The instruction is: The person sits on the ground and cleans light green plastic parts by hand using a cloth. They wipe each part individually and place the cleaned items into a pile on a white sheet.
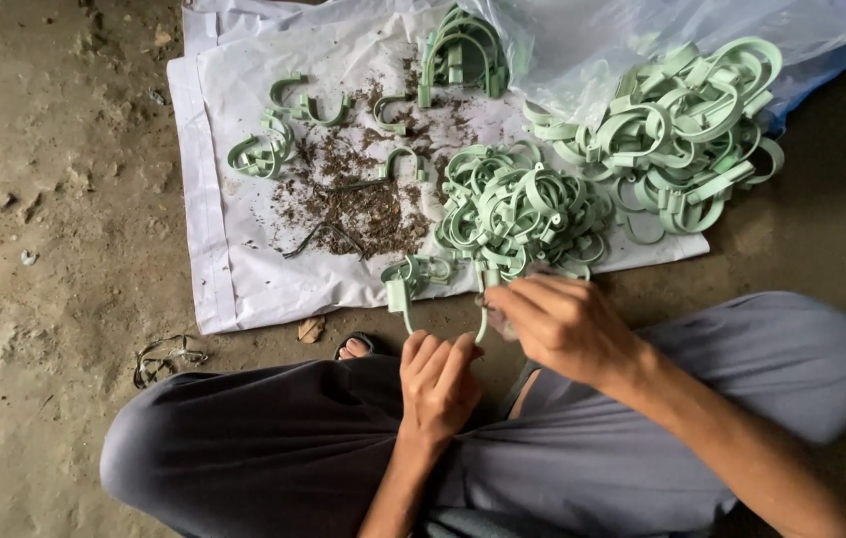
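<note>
1. We look down at a person sitting cross-legged on a dirt floor (34,159), grey trousers filling the bottom of the frame.
2. The left hand (438,384), at bottom centre, is curled shut around the lower end of a pale green clip (483,317), fingers folded in.
3. The right hand (563,324), just right of it and slightly higher, pinches the same clip near its top; the two hands are close together, nearly touching. Motion blur hides the exact grip, so the right fingers may only be resting on it.
4. The clip sits at the centre of the frame, just below the edge of a white sheet (234,269) spread across the upper half.
5. A second clip (405,281) lies on the sheet's lower edge, just left of the hands.
6. A heap (523,209) of green clips lies at the centre of the sheet, with a larger pile (682,130) at upper right, beside a clear bag (582,40).
7. Brown debris (363,199) is scattered left of the heap, with a few loose clips (274,139) at upper left.
8. A bare toe in a sandal (353,347) peeks out left of the hands.
</note>
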